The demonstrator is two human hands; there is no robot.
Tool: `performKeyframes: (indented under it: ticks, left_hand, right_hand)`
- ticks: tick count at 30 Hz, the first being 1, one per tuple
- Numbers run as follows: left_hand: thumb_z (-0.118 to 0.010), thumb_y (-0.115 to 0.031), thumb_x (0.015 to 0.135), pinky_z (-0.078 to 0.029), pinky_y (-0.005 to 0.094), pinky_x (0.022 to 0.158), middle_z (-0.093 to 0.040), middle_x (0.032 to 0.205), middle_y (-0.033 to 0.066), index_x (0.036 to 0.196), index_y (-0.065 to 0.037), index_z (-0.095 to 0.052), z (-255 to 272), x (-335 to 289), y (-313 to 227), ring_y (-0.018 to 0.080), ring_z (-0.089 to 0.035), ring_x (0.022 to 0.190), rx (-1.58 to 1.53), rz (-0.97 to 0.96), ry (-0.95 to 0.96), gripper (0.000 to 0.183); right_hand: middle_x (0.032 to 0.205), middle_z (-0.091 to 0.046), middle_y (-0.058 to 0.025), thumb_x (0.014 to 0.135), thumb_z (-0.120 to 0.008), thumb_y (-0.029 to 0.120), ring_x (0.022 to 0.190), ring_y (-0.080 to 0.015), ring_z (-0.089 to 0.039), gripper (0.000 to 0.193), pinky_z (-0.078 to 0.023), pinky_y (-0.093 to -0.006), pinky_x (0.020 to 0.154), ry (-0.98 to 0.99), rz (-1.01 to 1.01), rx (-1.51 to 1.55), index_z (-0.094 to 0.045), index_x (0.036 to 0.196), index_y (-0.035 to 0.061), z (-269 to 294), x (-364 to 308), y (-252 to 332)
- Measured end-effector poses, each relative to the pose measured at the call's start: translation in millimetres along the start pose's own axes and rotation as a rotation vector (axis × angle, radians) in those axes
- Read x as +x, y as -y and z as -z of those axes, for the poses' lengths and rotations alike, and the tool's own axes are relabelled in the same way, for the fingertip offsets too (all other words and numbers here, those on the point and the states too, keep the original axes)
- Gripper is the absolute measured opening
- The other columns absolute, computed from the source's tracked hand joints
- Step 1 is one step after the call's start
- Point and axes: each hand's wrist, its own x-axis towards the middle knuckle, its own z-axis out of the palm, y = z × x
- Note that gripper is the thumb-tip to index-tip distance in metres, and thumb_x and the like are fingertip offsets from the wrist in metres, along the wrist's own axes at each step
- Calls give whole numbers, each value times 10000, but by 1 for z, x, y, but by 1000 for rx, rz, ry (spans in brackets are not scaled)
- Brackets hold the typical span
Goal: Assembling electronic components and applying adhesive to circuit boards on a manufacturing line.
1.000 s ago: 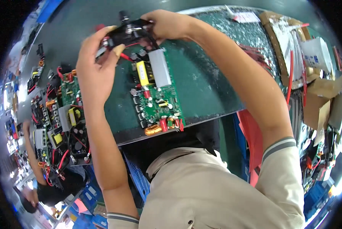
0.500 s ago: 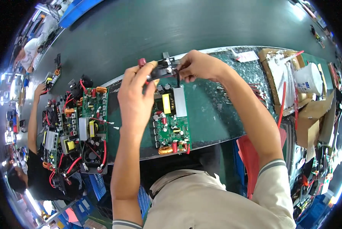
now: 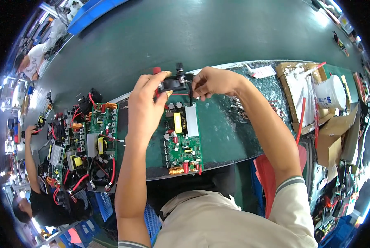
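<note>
My left hand (image 3: pixel 147 97) grips a black end panel (image 3: pixel 172 85) that carries a red terminal post (image 3: pixel 157 70) and a black terminal post (image 3: pixel 179 68). The fingers wrap the panel's left end, above the far end of a green circuit board (image 3: pixel 184 144). Close by the panel's right end, my right hand (image 3: pixel 213 82) is closed in a pinch on a black wire (image 3: pixel 190 91); its fingertips partly hide it. The wire runs down toward the board, beside a silver heat sink (image 3: pixel 191 121). A thin red wire (image 3: pixel 180 94) passes below the panel.
Several assembled circuit boards with fans (image 3: pixel 99 171) stand left. Beside them a co-worker's arm (image 3: pixel 31 165) reaches out. Loose leads (image 3: pixel 276 110) lie right, before a cardboard tray (image 3: pixel 290 89) and a white tub (image 3: pixel 331 93). A white tube (image 3: pixel 262 72) lies at the back.
The panel has been turned so its black post now stands upright. Both hands keep their hold close together. The whole view has shifted slightly, with the bench lower in it.
</note>
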Motion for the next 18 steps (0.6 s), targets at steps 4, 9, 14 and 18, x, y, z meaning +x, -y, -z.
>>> performKeyframes:
  ticks: [4, 9, 14, 18]
  left_hand:
    - [-716, -45, 779, -508, 412, 879, -638, 1038, 146, 1152, -81, -667, 16, -3, -23, 313, -614, 1029, 204, -84, 16, 378]
    - [-662, -11, 792, -503, 463, 762, -525, 992, 180, 1082, -65, -596, -11, -18, -17, 388, -605, 891, 66, -62, -45, 302]
    - [-670, 45, 765, -493, 479, 759, -522, 1017, 172, 1116, -48, -598, -15, -26, -12, 403, -600, 880, -26, -68, -115, 370]
    - [-664, 46, 764, -501, 479, 749, -531, 1050, 172, 1126, -55, -601, -19, -19, -3, 394, -608, 877, -45, -112, -116, 381]
  right_hand:
    - [839, -691, -51, 772, -664, 13, 771, -149, -641, 196, -543, -310, 715, -64, 51, -273, -707, 963, -7, -8, -3, 6]
    - [841, -664, -88, 796, -522, -88, 769, -136, -637, 191, -508, -284, 634, -227, 104, 127, -602, 964, -42, -14, -16, -20]
    - [797, -643, -99, 778, -450, -136, 707, -179, -632, 252, -506, -294, 643, -254, 229, -119, -571, 985, -59, -14, -10, -45]
    - [780, -620, -53, 760, -547, -108, 714, -134, -600, 199, -493, -284, 661, -439, 295, -74, -597, 942, -45, -15, -3, -72]
